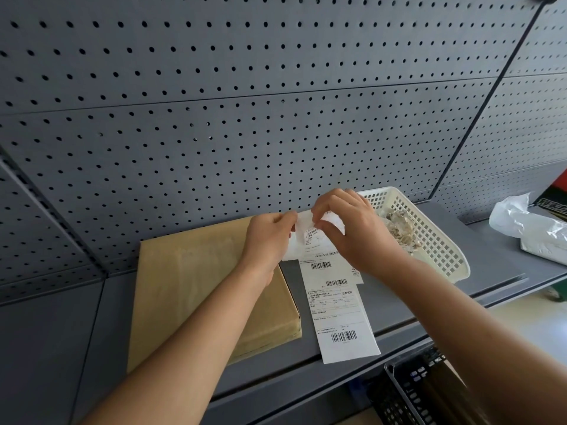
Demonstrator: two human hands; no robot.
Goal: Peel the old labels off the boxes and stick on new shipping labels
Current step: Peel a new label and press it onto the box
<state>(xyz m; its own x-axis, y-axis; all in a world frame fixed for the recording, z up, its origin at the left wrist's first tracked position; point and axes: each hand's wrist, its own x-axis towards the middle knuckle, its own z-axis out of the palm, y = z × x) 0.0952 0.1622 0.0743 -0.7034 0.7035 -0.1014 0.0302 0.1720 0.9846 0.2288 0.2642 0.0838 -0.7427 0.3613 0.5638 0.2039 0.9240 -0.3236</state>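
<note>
Pinch grip: left hand point(270, 237) and right hand point(352, 231) hold white printed shipping label point(313, 242) at frame centre, over right edge of flat brown cardboard box point(190, 271). Best to peel backing from one corner, slowly, avoiding creases.

A flat brown cardboard box point(190, 286) lies on the grey shelf point(399, 302). Just to its right, a long white label strip point(340, 314) with barcodes lies flat. A small label point(313, 237), curling, is held above the strip's far end, pinched between the left hand point(270, 237) and the right hand point(352, 228).
</note>
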